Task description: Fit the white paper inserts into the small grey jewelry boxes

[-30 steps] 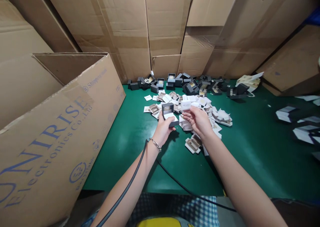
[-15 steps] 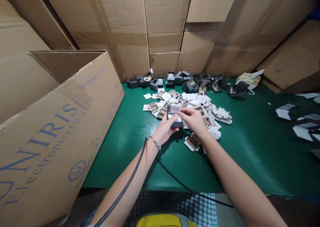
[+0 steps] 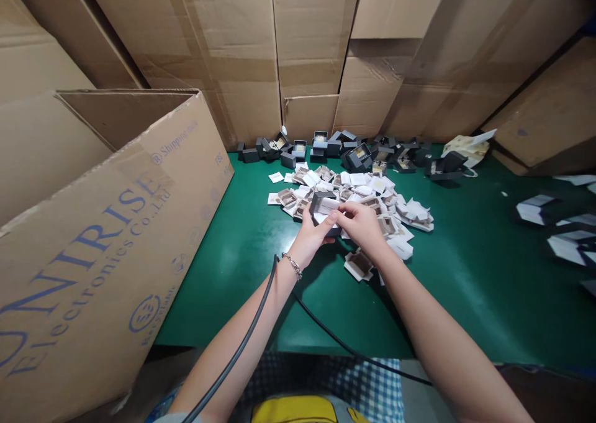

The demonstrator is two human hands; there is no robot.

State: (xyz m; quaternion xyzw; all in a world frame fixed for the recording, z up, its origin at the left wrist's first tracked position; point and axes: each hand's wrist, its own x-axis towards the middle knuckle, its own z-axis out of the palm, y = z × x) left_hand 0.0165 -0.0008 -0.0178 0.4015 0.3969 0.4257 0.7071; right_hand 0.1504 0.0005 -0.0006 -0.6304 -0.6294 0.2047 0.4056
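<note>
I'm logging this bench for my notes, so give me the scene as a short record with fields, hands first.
Left hand: holds an open black box
Right hand: at the right edge of a white card; grip unclear
Card: in front of the box's raised lid
Left wrist: chain bracelet
Surface: green table
Middle: heap of white paper pieces
Back: row of dark boxes
Left side: large cardboard box, blue lettering
</note>
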